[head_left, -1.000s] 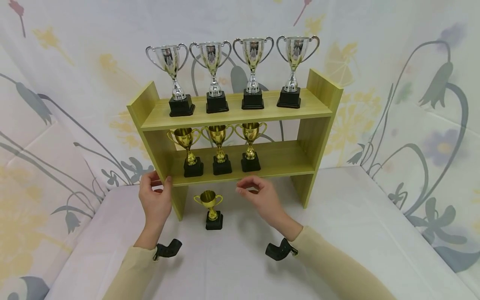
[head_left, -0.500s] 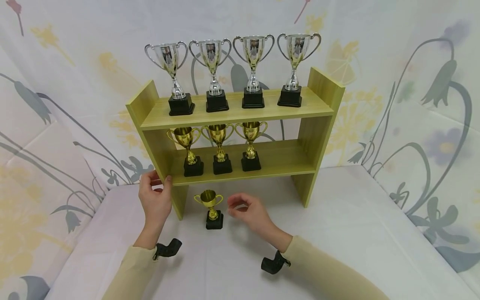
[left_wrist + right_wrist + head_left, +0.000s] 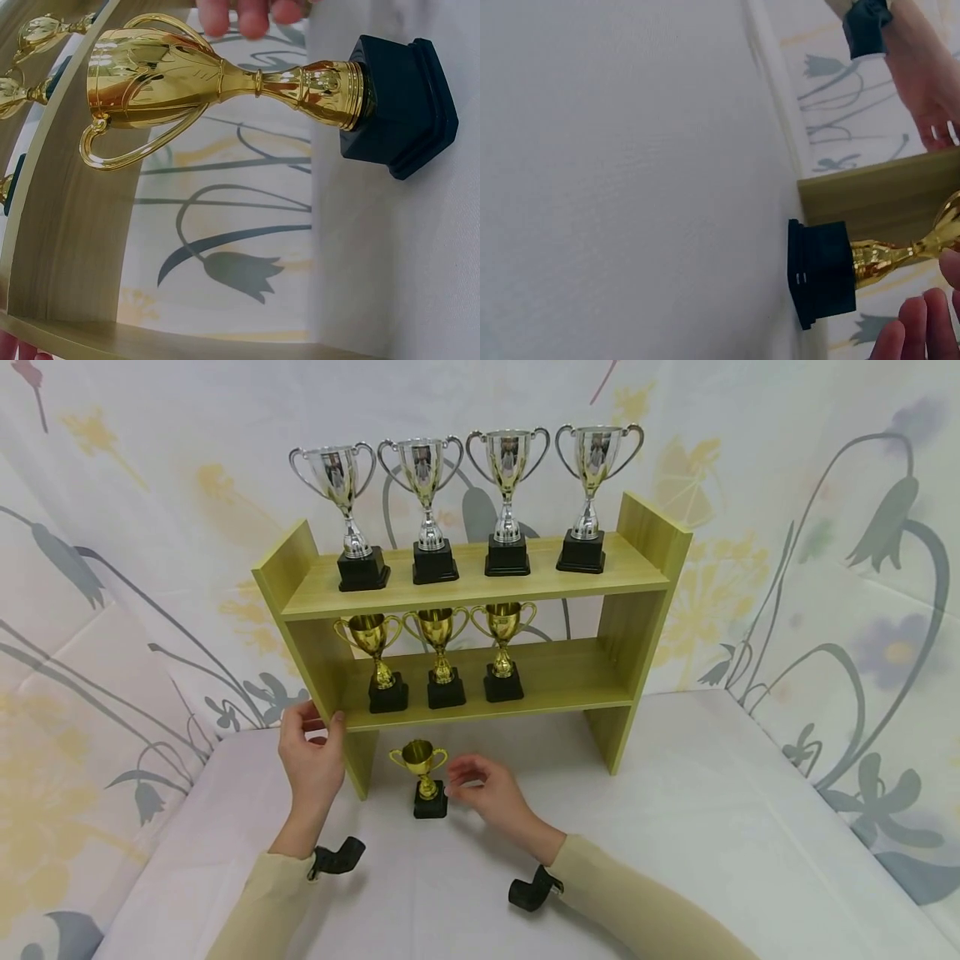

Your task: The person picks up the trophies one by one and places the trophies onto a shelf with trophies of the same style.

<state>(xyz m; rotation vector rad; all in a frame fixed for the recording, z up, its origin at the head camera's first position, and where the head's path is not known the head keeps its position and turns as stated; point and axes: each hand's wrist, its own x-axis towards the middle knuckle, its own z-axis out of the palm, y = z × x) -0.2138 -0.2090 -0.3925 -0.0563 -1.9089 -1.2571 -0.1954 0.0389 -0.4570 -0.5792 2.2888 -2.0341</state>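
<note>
A small gold trophy cup [image 3: 418, 758] with two handles and a black base [image 3: 825, 266] stands upright on the white cloth, below the lower board of a wooden shelf [image 3: 577, 681]. My right hand [image 3: 491, 793] is just to its right, thumb and fingers parted and loosely curved. In the right wrist view those fingers [image 3: 936, 322] are spread beside the cup's gold stem. My left hand [image 3: 311, 768] grips the shelf's left side panel, thumb at the front edge and fingers behind. The left wrist view shows the gold cup [image 3: 161, 79] large, with right fingertips [image 3: 253, 19] beyond it.
Four-handled clutter is absent from the cloth; several silver trophies [image 3: 506, 460] line the top board. Three gold trophies [image 3: 435, 631] stand on the lower board, toward its left. A flower-printed cloth [image 3: 825, 527] hangs behind and at the sides.
My right hand has moved left and down, from in front of the lower board to beside the gold trophy on the cloth. The left hand keeps its grip on the panel.
</note>
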